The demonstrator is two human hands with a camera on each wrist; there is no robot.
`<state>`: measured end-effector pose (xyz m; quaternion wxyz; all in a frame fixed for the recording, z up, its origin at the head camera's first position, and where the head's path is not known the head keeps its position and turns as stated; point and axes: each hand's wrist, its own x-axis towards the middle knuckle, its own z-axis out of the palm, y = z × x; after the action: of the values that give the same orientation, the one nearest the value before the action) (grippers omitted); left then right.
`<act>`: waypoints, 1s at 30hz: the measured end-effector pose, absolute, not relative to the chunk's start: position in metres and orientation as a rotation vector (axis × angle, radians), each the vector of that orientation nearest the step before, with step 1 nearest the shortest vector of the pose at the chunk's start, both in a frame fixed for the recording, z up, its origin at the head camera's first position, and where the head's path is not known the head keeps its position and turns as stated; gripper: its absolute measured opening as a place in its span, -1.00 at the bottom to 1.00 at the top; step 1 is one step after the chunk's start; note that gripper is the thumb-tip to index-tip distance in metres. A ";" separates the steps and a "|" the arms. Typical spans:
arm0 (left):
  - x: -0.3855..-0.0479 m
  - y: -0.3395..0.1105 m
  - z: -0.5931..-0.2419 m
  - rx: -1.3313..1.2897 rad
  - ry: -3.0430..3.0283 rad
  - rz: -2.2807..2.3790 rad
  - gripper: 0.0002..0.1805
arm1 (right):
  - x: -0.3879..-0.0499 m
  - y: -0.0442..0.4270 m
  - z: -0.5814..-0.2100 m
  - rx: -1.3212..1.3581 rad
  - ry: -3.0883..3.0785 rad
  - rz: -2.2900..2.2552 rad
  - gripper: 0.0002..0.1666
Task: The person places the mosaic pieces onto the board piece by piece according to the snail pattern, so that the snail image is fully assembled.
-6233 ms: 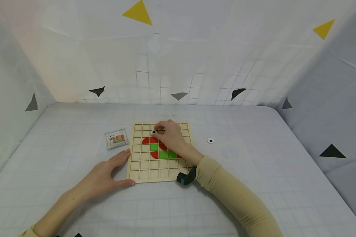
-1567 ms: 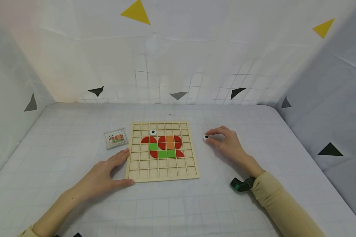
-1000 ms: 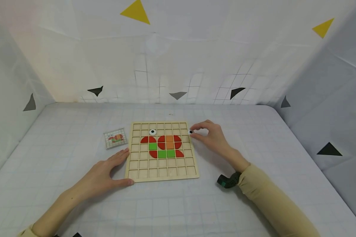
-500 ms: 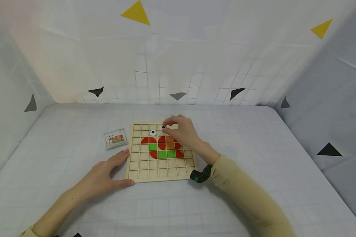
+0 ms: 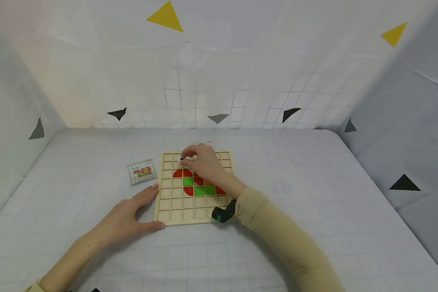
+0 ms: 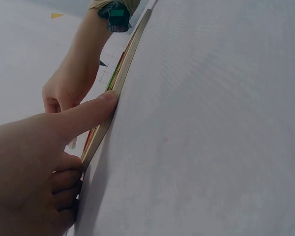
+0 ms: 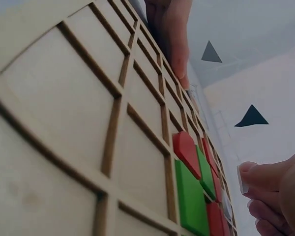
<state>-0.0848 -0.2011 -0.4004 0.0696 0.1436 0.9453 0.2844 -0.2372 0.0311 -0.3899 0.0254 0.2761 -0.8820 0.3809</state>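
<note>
A wooden grid board lies on the table, with red pieces, green squares and partly hidden orange pieces in its cells. My right hand is over the board's upper part, pinching a white eye piece with a black dot between thumb and forefinger. It is slightly above the cells, near the upper left of the pattern. That hand mostly hides another white eye piece on the board. My left hand rests by the left side, fingertips and thumb touching the board's edge.
A small picture card with a similar coloured figure on a grid lies left of the board. A black wrist camera hangs over the board's front edge. White sheeting with black and yellow triangles surrounds the table.
My right hand placed one eye piece, picked the second up from the right of the board, and carried it leftward over the grid. The left hand stays at the edge.
</note>
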 end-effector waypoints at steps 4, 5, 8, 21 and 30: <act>-0.084 -0.201 -0.400 0.421 2.840 0.848 0.14 | -0.236 0.023 -0.393 0.856 -2.762 1.124 -0.73; -0.084 -0.201 -0.400 0.419 2.838 0.847 0.14 | -0.236 0.022 -0.394 0.855 -2.767 1.114 -0.73; -0.084 -0.200 -0.399 0.416 2.839 0.844 0.14 | -0.235 0.019 -0.395 0.858 -2.768 1.084 -0.73; -0.085 -0.202 -0.402 0.428 2.838 0.863 0.14 | -0.234 0.016 -0.397 0.887 -2.747 1.076 -0.73; -0.086 -0.201 -0.403 0.414 2.838 0.856 0.15 | -0.234 0.022 -0.398 0.859 -2.752 1.105 -0.74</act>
<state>-0.0856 -0.2013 -0.4027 0.0741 0.1379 0.9456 0.2852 -0.2336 0.0215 -0.3982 0.0271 0.2782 -0.8910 0.3578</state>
